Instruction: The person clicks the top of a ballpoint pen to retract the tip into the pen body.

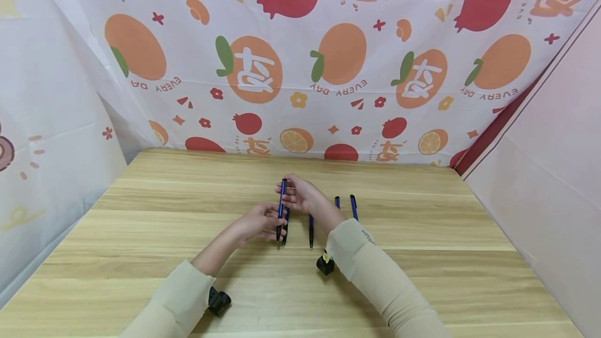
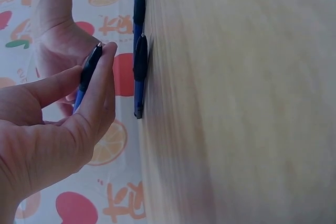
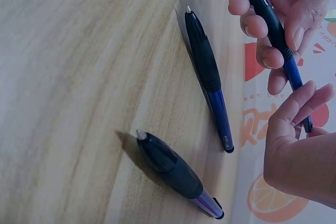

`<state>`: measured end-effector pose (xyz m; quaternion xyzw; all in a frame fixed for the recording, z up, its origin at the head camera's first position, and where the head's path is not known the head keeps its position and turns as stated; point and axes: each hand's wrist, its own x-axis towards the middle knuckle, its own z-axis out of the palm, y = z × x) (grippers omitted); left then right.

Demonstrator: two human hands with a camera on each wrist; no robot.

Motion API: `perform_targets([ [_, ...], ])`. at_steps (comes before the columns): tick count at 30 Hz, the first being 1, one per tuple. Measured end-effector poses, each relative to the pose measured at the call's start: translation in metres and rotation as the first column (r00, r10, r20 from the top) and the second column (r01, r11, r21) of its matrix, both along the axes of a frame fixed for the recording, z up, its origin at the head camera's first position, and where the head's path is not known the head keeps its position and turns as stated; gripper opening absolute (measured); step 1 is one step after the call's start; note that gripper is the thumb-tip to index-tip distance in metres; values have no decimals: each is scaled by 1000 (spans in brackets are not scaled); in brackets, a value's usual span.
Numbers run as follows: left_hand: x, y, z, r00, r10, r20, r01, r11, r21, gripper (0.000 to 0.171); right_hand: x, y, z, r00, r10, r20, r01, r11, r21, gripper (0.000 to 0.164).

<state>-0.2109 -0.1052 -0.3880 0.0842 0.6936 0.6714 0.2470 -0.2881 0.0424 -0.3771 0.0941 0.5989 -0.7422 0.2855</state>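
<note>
A blue pen with a black grip (image 1: 281,202) is held off the table between both hands, its metal tip pointing toward the person. My left hand (image 1: 261,220) pinches the black grip between thumb and fingers, as the right wrist view also shows on this pen (image 3: 273,30). At the other end, the fingers and thumb of my right hand (image 1: 301,195) grip the blue barrel near its top. Just beneath, a similar pen (image 1: 286,231) lies on the table, partly covered by the left hand. Another pen (image 1: 311,233) lies to its right.
Two more pens, one (image 1: 337,202) near the right forearm and one (image 1: 354,207) farther right, are partly hidden by that arm. All lie on a wooden table (image 1: 141,223). Behind stands a fruit-print curtain (image 1: 300,119). Black wrist cameras hang below both cuffs.
</note>
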Motion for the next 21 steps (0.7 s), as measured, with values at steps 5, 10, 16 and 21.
perform_targets([
  [5, -1, 1, -1, 1000, 0, -1, 0, 1000, 2, 39, 0, 0, 1, 1000, -1, 1, 1, 1000, 0, 36],
  [10, -1, 2, 0, 1000, -1, -2, 1, 1000, 2, 39, 0, 1, 1, 1000, 1, 1, -1, 1000, -5, 45],
  [16, 0, 2, 1, 1000, -6, -4, 6, 1000, 7, 37, -1, 1, 1, 1000, 5, 14, -4, 1000, -17, 46],
  [21, 1, 3, 3, 1000, -2, 3, 2, 1000, 15, 35, 0, 2, 1, 1000, 4, 18, -4, 1000, -27, 36],
])
